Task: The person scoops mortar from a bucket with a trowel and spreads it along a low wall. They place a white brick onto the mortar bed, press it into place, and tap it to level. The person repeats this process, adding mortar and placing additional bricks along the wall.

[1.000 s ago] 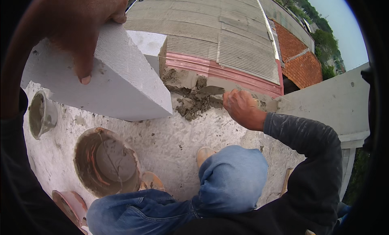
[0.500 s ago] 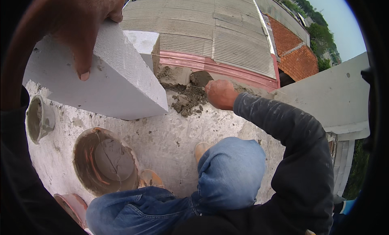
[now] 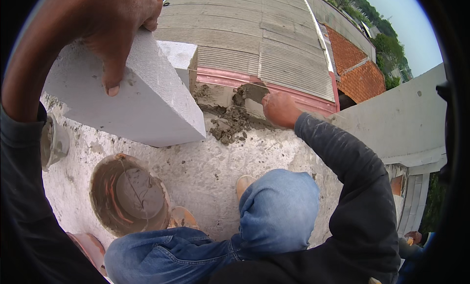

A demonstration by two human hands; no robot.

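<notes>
Clamps white rectangular block (image 3: 129,105) in left hand (image 3: 115,26), grey metal trowel (image 3: 255,92) in right hand (image 3: 281,109) | at concrete floor's (image 3: 210,178) far edge | might topple block onto grey mortar (image 3: 231,125) by slackening

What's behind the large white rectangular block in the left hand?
Part of another white rectangular block shows, with a grey corrugated roof beyond. The held block and bare left hand cover the rest; the rear block's extent is hidden.
</notes>
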